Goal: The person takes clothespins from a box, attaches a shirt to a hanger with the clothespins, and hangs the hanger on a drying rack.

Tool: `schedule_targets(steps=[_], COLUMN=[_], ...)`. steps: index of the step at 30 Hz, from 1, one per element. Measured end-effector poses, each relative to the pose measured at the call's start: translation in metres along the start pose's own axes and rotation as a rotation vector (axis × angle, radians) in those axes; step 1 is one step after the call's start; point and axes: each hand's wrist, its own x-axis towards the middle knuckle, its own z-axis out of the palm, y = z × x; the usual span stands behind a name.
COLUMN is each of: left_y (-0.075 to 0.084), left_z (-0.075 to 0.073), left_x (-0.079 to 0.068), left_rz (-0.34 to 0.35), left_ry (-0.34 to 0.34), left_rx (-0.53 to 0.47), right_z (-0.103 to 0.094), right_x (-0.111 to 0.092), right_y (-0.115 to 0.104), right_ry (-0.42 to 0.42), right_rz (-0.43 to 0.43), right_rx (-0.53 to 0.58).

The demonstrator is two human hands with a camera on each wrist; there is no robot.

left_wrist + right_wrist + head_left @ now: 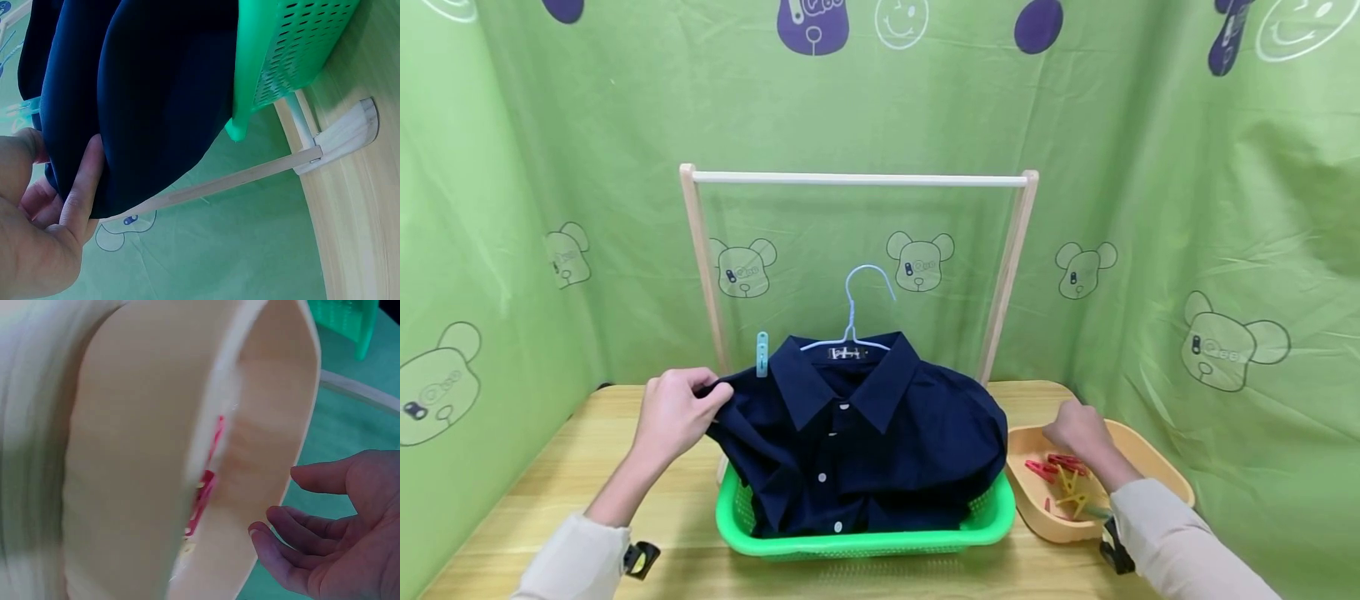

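A dark navy shirt (pixel 850 433) with a collar and white buttons hangs on a pale blue wire hanger (pixel 852 321), its lower part in the green basket (pixel 850 546). My left hand (pixel 681 408) pinches the shirt's left-side shoulder between thumb and fingers; in the left wrist view the fingers (pixel 81 194) press on the dark cloth. Close to that hand, a light blue clothespin (pixel 762 354) stands clipped on the shoulder. Over the orange tray (pixel 1026 496) is my right hand (pixel 350 531), its fingers loosely bent and apart from the thumb, with nothing between them.
Red clothespins (pixel 1041 469) and yellow clothespins (pixel 1072 492) lie in the tray. Behind the shirt stands a wooden rack with a white bar (pixel 857 178). Green patterned curtains (pixel 865 100) surround the wooden table (pixel 587 433).
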Motion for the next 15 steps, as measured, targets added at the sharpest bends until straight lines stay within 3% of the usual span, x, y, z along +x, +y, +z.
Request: schedule_targets(steps=[10,15], left_y=[-0.001,0.000], left_z=[0.001,0.000], left_x=[0.001,0.001], left_rz=[0.000,0.004], left_ry=[-0.001,0.004], left_rx=[0.004,0.006], right_z=[0.015,0.014], right_x=[-0.005,-0.006], right_y=[0.016,0.018], right_ry=[-0.019,-0.074], right_rz=[-0.044,-0.018], right_rx=[0.008,-0.006])
